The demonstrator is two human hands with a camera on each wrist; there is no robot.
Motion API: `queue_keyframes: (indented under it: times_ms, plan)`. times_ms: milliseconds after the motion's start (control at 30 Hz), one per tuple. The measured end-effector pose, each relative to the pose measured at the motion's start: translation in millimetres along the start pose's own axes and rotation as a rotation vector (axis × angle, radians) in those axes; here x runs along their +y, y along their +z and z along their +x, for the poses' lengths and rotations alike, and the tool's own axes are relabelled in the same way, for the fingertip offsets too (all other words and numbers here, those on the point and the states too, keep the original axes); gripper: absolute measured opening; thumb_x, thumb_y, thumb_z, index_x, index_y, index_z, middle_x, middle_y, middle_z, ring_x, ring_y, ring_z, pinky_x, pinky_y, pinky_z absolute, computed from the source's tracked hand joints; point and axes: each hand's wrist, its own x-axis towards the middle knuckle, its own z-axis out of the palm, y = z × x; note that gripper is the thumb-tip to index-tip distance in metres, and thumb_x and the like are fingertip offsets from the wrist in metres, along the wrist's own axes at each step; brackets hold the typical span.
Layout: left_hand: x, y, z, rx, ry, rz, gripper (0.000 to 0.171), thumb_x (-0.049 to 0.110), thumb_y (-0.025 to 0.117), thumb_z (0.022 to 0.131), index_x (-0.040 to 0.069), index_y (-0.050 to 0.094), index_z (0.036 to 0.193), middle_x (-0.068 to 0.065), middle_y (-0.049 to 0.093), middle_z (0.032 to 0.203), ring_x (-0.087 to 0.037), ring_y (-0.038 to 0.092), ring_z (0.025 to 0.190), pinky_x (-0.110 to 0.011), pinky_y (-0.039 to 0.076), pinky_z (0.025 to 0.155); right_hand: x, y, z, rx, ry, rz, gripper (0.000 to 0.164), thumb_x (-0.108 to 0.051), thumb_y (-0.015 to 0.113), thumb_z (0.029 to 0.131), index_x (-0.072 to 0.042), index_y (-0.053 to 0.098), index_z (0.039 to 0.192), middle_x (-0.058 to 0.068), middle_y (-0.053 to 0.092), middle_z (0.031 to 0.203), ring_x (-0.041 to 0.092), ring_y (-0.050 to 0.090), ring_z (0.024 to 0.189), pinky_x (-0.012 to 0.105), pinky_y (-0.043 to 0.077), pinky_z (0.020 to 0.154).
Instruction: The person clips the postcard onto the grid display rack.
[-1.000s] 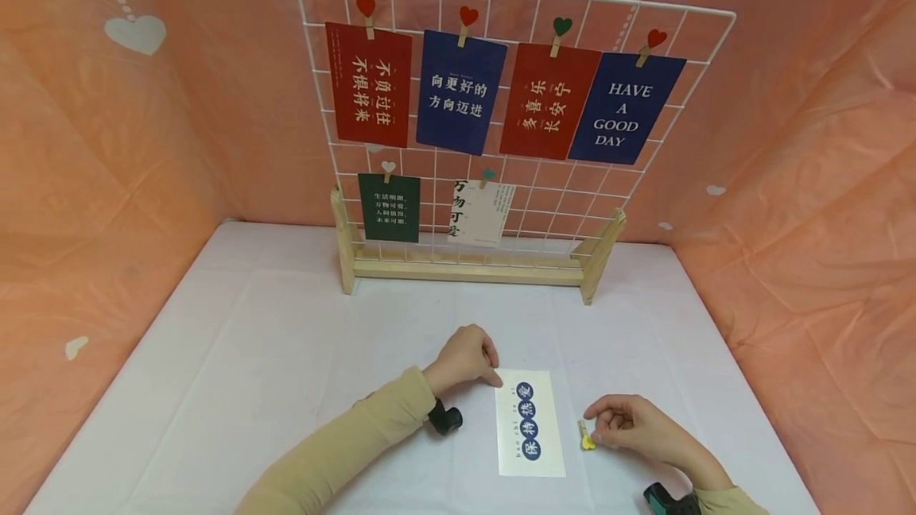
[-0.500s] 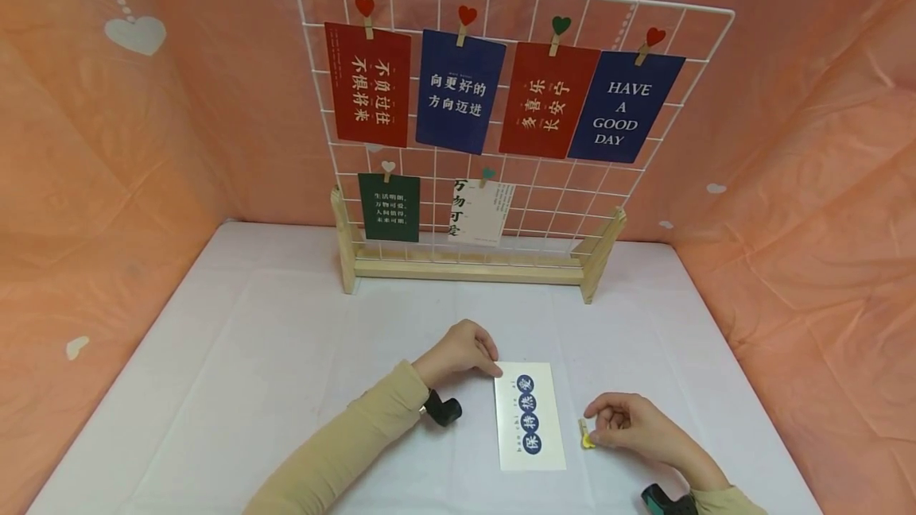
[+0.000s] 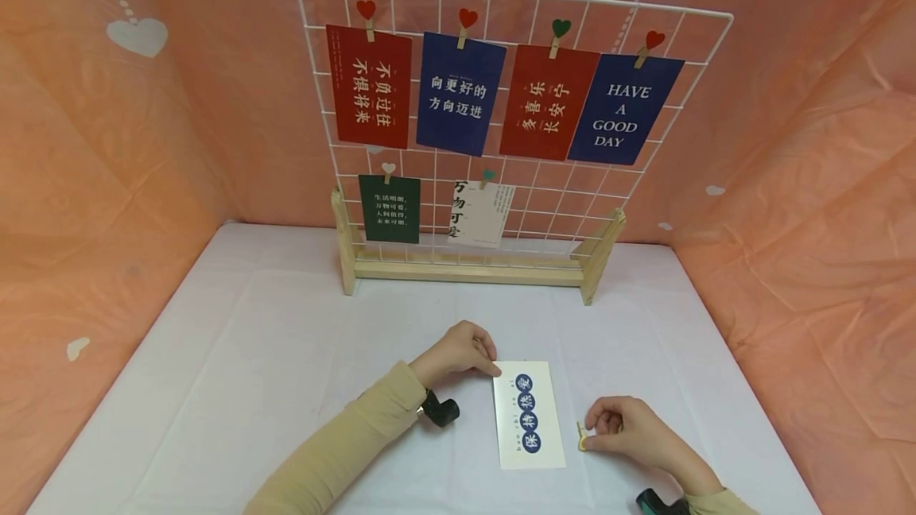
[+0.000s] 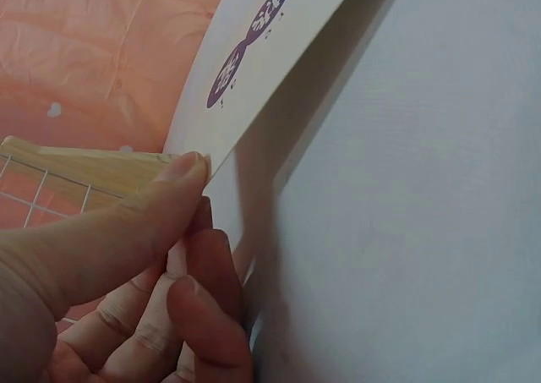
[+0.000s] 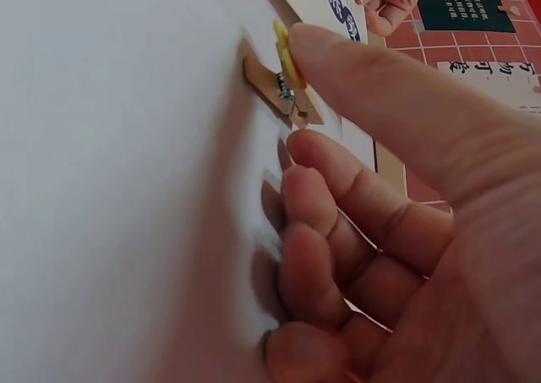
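A white card (image 3: 529, 416) printed with dark blue round characters lies before me, its near edge raised off the cloth in the left wrist view. My left hand (image 3: 459, 352) pinches its upper left corner between thumb and forefinger. Right of the card is a small wooden clothespin (image 3: 582, 437) with a yellow heart. My right hand (image 3: 633, 431) holds this clothespin (image 5: 292, 79) at its two ends, thumb on the heart and forefinger at the other end; the other fingers curl loosely by the table.
Behind the hands stands a white wire grid (image 3: 558, 221) on a wooden base (image 3: 468, 271). Several red, blue, green and white cards hang there from heart clothespins, such as a blue card (image 3: 626, 110). Orange cloth (image 3: 801, 181) with white hearts surrounds the white table (image 3: 236, 372).
My left hand and the card have shifted slightly away from me. The clothespin has tipped onto its side as my right thumb and forefinger took hold of it.
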Motion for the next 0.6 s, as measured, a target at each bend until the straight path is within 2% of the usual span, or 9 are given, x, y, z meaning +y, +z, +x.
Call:
queue_keyframes:
  times_ms: [267, 433, 600]
  plan:
    - [0.5, -1.4, -0.6, -0.022, 0.0, -0.045, 0.019, -0.005, 0.08, 0.069, 0.0, 0.064, 0.076, 0.0, 0.06, 0.06, -0.01, 0.049, 0.051, -0.019, 0.042, 0.047, 0.5, 3.2, 0.3, -0.008, -0.037, -0.025, 0.022, -0.027, 0.082, 0.075, -0.012, 0.065, 0.077, -0.008, 0.054, 0.065, 0.001, 0.043, 0.056, 0.018, 0.036, 0.048]
    - [-0.2, -3.2, 0.2, -0.04, 0.007, -0.076, 0.018, -0.005, 0.079, 0.071, -0.002, 0.063, 0.077, -0.001, 0.06, 0.061, -0.01, 0.05, 0.051, -0.019, 0.043, 0.048, -0.4, 3.1, 0.4, -0.025, -0.023, -0.023, 0.021, -0.026, 0.081, 0.076, -0.012, 0.066, 0.074, -0.009, 0.053, 0.063, 0.001, 0.042, 0.055, 0.017, 0.034, 0.047]
    - [-1.6, -6.4, 0.8, -0.05, 0.003, -0.093, 0.017, -0.003, 0.079, 0.072, -0.002, 0.064, 0.078, -0.002, 0.06, 0.06, -0.012, 0.052, 0.052, -0.02, 0.043, 0.049, -1.8, 0.8, 0.6, -0.036, -0.035, -0.031, 0.018, -0.024, 0.081, 0.077, -0.012, 0.067, 0.075, -0.009, 0.056, 0.065, 0.001, 0.045, 0.058, 0.019, 0.038, 0.049]
